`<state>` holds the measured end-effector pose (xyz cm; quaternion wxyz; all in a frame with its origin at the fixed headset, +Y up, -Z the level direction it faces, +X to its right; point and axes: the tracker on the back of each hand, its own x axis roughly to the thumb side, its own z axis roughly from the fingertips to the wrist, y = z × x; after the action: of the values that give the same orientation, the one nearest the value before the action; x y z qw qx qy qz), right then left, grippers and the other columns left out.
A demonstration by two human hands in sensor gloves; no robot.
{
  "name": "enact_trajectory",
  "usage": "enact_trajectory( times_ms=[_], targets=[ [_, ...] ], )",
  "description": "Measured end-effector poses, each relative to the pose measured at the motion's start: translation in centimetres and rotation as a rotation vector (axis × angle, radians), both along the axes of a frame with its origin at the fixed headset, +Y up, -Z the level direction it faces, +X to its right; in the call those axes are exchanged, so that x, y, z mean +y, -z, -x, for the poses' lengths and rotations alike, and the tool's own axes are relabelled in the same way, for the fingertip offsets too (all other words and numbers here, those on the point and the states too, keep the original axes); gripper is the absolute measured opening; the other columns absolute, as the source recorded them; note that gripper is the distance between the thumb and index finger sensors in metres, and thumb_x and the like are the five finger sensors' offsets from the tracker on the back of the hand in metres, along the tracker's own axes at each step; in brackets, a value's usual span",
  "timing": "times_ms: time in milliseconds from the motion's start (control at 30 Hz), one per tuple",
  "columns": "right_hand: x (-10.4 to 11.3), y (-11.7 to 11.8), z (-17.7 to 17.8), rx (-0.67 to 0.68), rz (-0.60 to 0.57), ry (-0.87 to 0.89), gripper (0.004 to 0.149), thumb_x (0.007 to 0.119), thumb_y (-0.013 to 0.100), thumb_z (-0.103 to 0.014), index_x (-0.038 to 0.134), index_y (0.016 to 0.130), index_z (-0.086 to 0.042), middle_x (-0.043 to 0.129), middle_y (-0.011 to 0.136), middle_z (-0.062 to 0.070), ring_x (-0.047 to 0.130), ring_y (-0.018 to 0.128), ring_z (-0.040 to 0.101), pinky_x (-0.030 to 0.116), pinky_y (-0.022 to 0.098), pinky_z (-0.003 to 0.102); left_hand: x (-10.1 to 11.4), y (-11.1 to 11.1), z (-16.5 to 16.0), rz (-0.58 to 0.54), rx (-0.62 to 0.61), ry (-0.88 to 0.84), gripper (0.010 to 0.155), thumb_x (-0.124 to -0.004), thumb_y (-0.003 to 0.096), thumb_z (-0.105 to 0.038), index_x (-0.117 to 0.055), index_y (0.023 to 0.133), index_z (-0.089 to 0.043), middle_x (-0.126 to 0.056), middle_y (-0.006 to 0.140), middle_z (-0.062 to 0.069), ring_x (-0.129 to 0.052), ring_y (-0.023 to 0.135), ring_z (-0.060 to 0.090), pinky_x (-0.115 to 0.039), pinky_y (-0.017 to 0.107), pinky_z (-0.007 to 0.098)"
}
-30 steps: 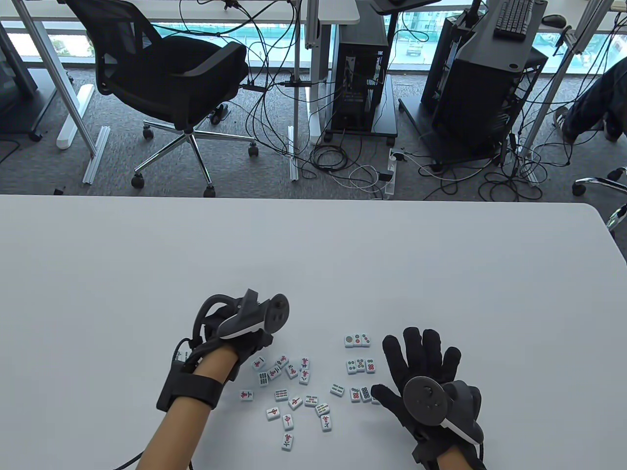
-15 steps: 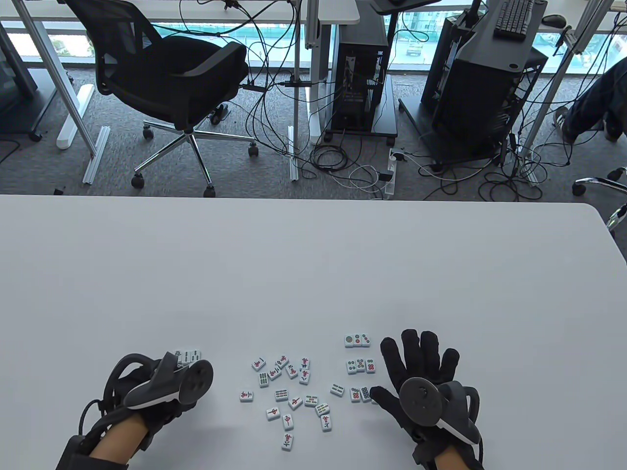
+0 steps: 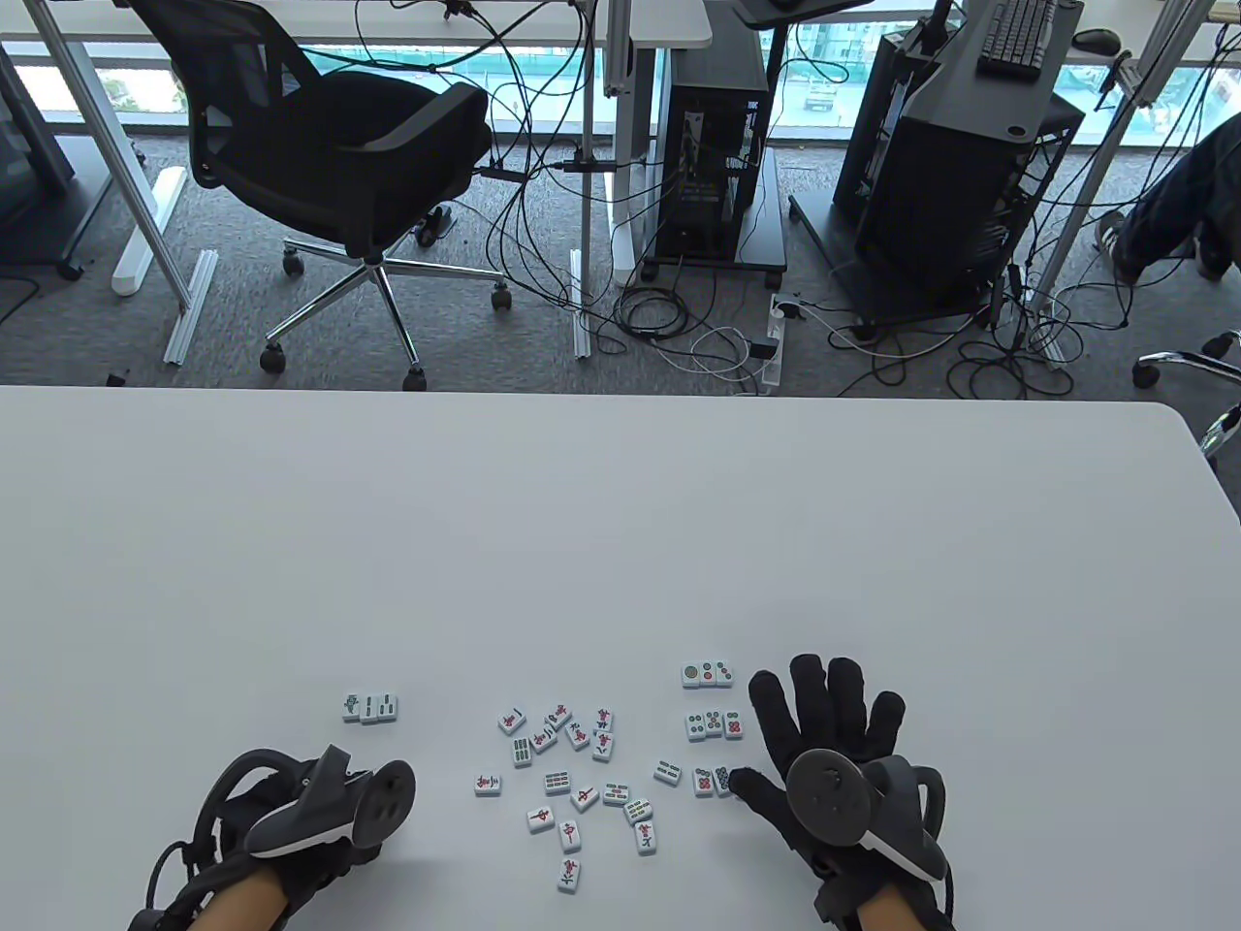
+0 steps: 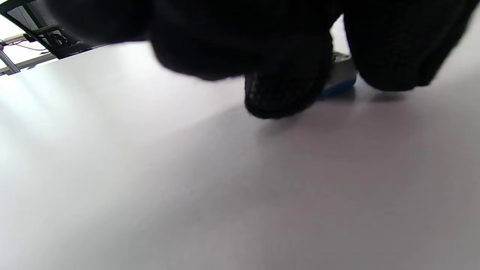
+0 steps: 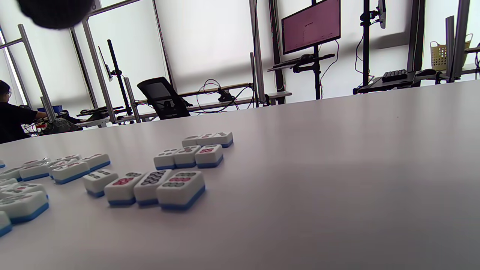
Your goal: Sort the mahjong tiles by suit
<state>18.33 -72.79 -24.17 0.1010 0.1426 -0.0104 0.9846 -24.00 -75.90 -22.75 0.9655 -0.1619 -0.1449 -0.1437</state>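
Note:
White mahjong tiles with blue backs lie face up on the white table [image 3: 620, 543]. A loose pile [image 3: 572, 776] sits in the middle. A row of three tiles [image 3: 369, 707] lies apart at the left. My left hand [image 3: 325, 810] hovers just below that row, fingers loosely curled and holding nothing. Its fingertips [image 4: 281, 93] hang near the table, with one tile [image 4: 339, 77] behind them. Three short rows of circle tiles [image 3: 715, 724] stand at the right, also seen close up as tile rows [image 5: 157, 187]. My right hand [image 3: 824, 727] lies flat beside them, fingers spread.
The far half of the table carries nothing. Beyond its far edge are an office chair [image 3: 330, 165], computer towers [image 3: 713, 145] and floor cables. A person [image 5: 11, 116] sits at a desk in the background of the right wrist view.
My left hand swung from above the middle pile to the left, then drew back toward me, uncovering the row of three tiles. The right hand has hardly moved.

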Motion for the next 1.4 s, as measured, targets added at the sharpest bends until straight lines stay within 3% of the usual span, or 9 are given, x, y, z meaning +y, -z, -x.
enact_trajectory(
  times_ms=[233,333,400,633,767,933,1100,1300,1400],
  targets=[
    [0.0,0.0,0.0,-0.001,0.0,0.01,0.083,0.059,0.044,-0.065,0.011,0.106,-0.036,0.003,0.115,0.01,-0.003,0.1,0.044,0.009,0.066,0.074,2.9,1.0,-2.4,-0.121,-0.028,-0.055,0.065,-0.087,0.0285,-0.058,-0.084,0.082,-0.022,-0.103,0.044,-0.014,-0.098,0.015,0.007,-0.087,0.026,0.035],
    [-0.1,0.0,0.0,0.0,0.002,0.007,0.083,0.059,0.044,-0.065,0.011,0.106,-0.036,0.003,0.114,0.01,-0.003,0.1,0.044,0.009,0.066,0.074,3.7,2.0,-4.7,-0.229,-0.048,-0.098,0.061,-0.082,0.0315,-0.06,-0.088,0.077,-0.021,-0.103,0.04,-0.014,-0.097,0.012,0.007,-0.087,0.022,0.035],
    [0.0,0.0,0.0,0.0,0.001,0.006,0.083,0.059,0.044,-0.065,0.011,0.106,-0.036,0.003,0.114,0.01,-0.003,0.1,0.044,0.009,0.066,0.074,3.8,2.9,-6.3,-0.293,-0.051,-0.111,0.058,-0.081,0.0321,-0.06,-0.09,0.073,-0.02,-0.103,0.036,-0.014,-0.096,0.008,0.007,-0.086,0.019,0.035],
    [0.0,0.0,0.0,0.0,-0.005,0.019,0.083,0.059,0.044,-0.064,0.012,0.106,-0.036,0.003,0.114,0.01,-0.003,0.1,0.044,0.008,0.066,0.074,2.0,5.7,-10.6,-0.351,-0.019,-0.034,0.053,-0.079,0.0331,-0.061,-0.095,0.061,-0.018,-0.101,0.024,-0.016,-0.091,-0.002,0.005,-0.085,0.012,0.033],
    [0.0,0.0,0.0,0.003,-0.003,0.019,0.083,0.059,0.044,-0.065,0.012,0.106,-0.036,0.003,0.115,0.01,-0.003,0.1,0.044,0.008,0.066,0.074,0.7,6.3,-11.7,-0.331,-0.014,0.029,0.052,-0.082,0.0309,-0.062,-0.096,0.057,-0.019,-0.099,0.02,-0.018,-0.089,-0.004,0.004,-0.084,0.01,0.032],
    [0.0,0.0,0.0,0.005,-0.003,0.026,0.083,0.059,0.044,-0.064,0.012,0.106,-0.036,0.003,0.115,0.009,-0.003,0.1,0.044,0.008,0.066,0.074,0.7,5.1,-12.4,-0.326,-0.066,0.043,0.05,-0.084,0.0293,-0.061,-0.096,0.055,-0.019,-0.098,0.018,-0.019,-0.087,-0.006,0.003,-0.084,0.008,0.031],
    [-0.1,0.0,0.0,0.005,0.001,0.02,0.083,0.059,0.044,-0.065,0.012,0.106,-0.036,0.003,0.115,0.009,-0.003,0.1,0.044,0.008,0.066,0.074,1.6,4.1,-12.4,-0.346,-0.095,-0.024,0.053,-0.086,0.0285,-0.059,-0.095,0.063,-0.02,-0.099,0.023,-0.019,-0.089,-0.002,0.003,-0.085,0.011,0.031],
    [-0.1,0.0,0.0,0.003,0.0,0.016,0.083,0.059,0.044,-0.065,0.012,0.106,-0.036,0.003,0.115,0.01,-0.003,0.1,0.044,0.008,0.066,0.074,1.7,3.9,-13.0,-0.187,-0.147,0.006,0.057,-0.089,0.0276,-0.056,-0.091,0.074,-0.022,-0.1,0.029,-0.018,-0.091,0.002,0.003,-0.085,0.014,0.032],
    [-0.1,0.0,0.0,0.003,0.001,0.014,0.083,0.059,0.044,-0.065,0.012,0.106,-0.036,0.003,0.115,0.01,-0.003,0.1,0.044,0.008,0.066,0.074,1.2,3.9,-13.3,-0.172,-0.161,0.051,0.06,-0.09,0.0269,-0.057,-0.089,0.076,-0.023,-0.1,0.029,-0.018,-0.09,0.001,0.003,-0.085,0.014,0.031]
  ],
)
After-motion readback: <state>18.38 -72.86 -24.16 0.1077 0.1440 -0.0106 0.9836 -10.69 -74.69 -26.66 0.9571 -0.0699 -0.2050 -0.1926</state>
